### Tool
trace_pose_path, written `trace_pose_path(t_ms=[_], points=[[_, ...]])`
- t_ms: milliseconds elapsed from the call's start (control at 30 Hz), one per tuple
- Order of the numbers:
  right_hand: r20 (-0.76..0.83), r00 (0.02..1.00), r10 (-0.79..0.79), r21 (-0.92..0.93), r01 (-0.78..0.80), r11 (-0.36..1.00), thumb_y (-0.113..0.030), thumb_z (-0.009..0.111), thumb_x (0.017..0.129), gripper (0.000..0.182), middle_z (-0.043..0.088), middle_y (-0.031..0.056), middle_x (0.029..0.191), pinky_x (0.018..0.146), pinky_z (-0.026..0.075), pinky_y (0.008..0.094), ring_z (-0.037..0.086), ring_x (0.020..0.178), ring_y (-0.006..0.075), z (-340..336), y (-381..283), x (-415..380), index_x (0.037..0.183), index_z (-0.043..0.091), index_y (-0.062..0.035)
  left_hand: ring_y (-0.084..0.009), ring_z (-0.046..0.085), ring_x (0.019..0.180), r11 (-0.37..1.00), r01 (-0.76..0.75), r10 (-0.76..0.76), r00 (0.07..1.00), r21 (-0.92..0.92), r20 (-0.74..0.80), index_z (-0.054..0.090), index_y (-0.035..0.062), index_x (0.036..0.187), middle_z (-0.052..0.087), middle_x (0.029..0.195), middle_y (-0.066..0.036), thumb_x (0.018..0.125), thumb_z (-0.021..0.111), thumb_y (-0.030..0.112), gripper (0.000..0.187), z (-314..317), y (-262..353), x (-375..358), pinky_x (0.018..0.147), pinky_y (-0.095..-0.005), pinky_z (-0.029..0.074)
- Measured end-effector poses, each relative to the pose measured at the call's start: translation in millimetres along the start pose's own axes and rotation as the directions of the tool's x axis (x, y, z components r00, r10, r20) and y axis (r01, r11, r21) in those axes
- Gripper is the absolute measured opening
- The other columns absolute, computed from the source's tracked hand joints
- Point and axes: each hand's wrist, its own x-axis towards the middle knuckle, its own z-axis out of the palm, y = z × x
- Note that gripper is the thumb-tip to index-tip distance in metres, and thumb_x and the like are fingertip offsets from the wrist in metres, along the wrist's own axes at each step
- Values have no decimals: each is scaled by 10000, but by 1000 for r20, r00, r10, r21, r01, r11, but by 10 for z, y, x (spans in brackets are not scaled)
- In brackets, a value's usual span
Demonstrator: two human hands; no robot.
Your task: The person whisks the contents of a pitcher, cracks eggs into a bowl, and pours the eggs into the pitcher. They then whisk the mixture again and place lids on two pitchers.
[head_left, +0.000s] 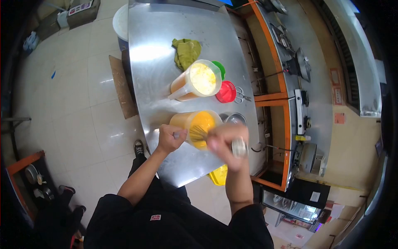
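My left hand is closed around the handle of a plastic pitcher that holds yellow-orange liquid. My right hand, slightly blurred, grips a wire whisk whose wires dip into that liquid. Behind it on the steel table stands a second pitcher, with pale yellow, frothy-looking contents on top. A metal bowl, partly hidden by my right hand, sits just right of the nearer pitcher.
A green cloth, a red plastic lid or cup, a green lid and scissors lie around the far pitcher on the steel table. Below its near edge is a yellow container. Stoves line the right.
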Motion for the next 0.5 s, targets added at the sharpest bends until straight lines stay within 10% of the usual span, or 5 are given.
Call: trace_pose_path(t_ms=[167, 267, 500], points=[[-381, 853, 357, 638, -37, 769, -133, 544, 931, 357, 391, 5, 491, 434, 310, 296, 362, 421, 125, -393, 1134, 42, 595, 429, -93, -279, 496, 401, 1000, 15, -15, 1000, 15, -12, 607, 0, 583, 483, 490, -169, 796, 650, 170, 276, -25, -33, -43, 437, -345, 369], [-581, 692, 428, 630, 49, 775, -147, 518, 944, 392, 313, -8, 480, 435, 303, 298, 292, 406, 122, -212, 1333, -364, 576, 386, -111, -286, 491, 403, 999, 32, -32, 999, 5, -32, 618, -6, 601, 495, 496, -169, 798, 646, 171, 266, -18, -41, -24, 440, -343, 367], [-735, 665, 133, 429, 304, 851, -206, 462, 966, 442, 296, -33, 474, 424, 279, 260, 285, 410, 84, -461, 626, -697, 555, 303, -170, -234, 487, 409, 999, 42, -42, 998, -12, -42, 605, -30, 616, 482, 495, -159, 818, 637, 181, 294, 50, -213, -35, 446, -336, 357]])
